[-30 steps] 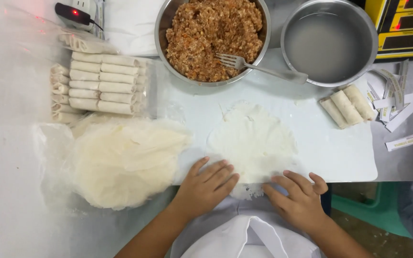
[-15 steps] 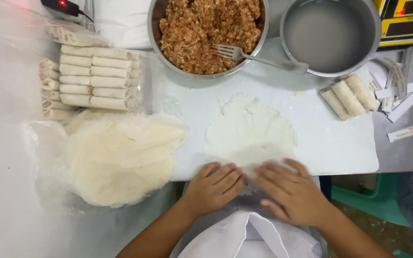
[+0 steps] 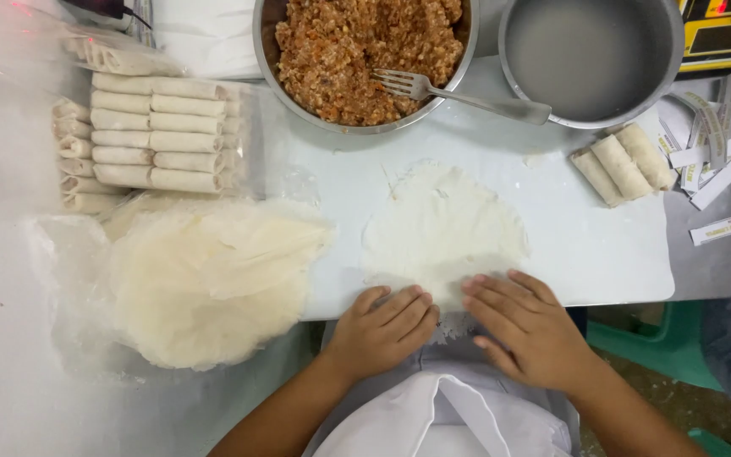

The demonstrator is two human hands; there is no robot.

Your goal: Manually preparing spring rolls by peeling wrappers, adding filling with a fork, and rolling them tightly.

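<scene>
While both palms lie flat with fingers loosely spread, the left hand [image 3: 380, 328] and right hand [image 3: 524, 328] press the round wrapper's [image 3: 443, 227] near edge at lower centre.

A white cutting board [image 3: 602, 254] lay on a pale table [image 3: 2, 338], its near edge at the person's lap. On the board rested a round thin wrapper [image 3: 442, 224], three finished rolls [image 3: 623, 162] near its right end, and two metal bowls: one of minced filling [image 3: 357, 51] with a fork [image 3: 458, 91] propped in it, one of cloudy liquid [image 3: 590, 55]. To the left, on the table, sat a stack of wrappers [image 3: 205, 283] on clear plastic and a tray of rolls [image 3: 150, 135]. Paper strips [image 3: 717, 161] littered the grey surface at right.
</scene>
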